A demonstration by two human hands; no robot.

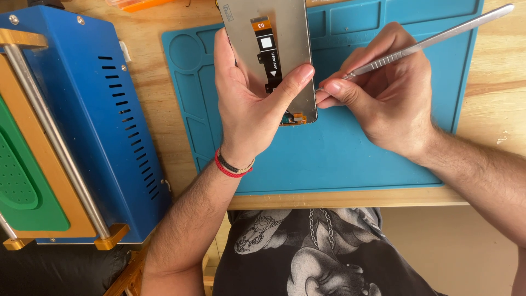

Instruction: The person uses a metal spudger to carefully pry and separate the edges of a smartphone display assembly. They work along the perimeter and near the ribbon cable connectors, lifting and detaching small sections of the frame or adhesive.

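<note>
The flat grey rectangular phone display panel (274, 49), seen from its metallic back with a black and orange flex strip running down its middle, is held upright above the blue silicone work mat (350, 159), its upper end cut off by the top edge of the view. The left hand (246, 104) grips the panel from its left side: the palm lies against the panel's left edge, the fingers pass behind it, and the thumb crosses the panel's back with its tip near the right edge, so that the panel is pinched between thumb and fingers. A red and dark braided wristband (233, 166) circles the left wrist below the panel.

To the right of the panel, the right hand (383, 98) holds a slim silver metal pry tool (433, 39) in a pen-like pinch between thumb and forefinger, the remaining fingers curled under. The tool's tip meets the panel's right edge near its lower corner; its handle slants up and away to the right. Whether the tip has entered the seam cannot be told.

The mat lies beneath the panel and both hands, on a light wooden tabletop (493, 98). Well to the left of the panel stands a blue metal machine (109, 120) with ventilation slots, a green pad, orange-brown frame and a silver rod. Above and left of the panel an orange plastic object (139, 4) shows partly at the view's top edge. Below the panel, past the tabletop's near edge, is the person's dark printed shirt (318, 252).
</note>
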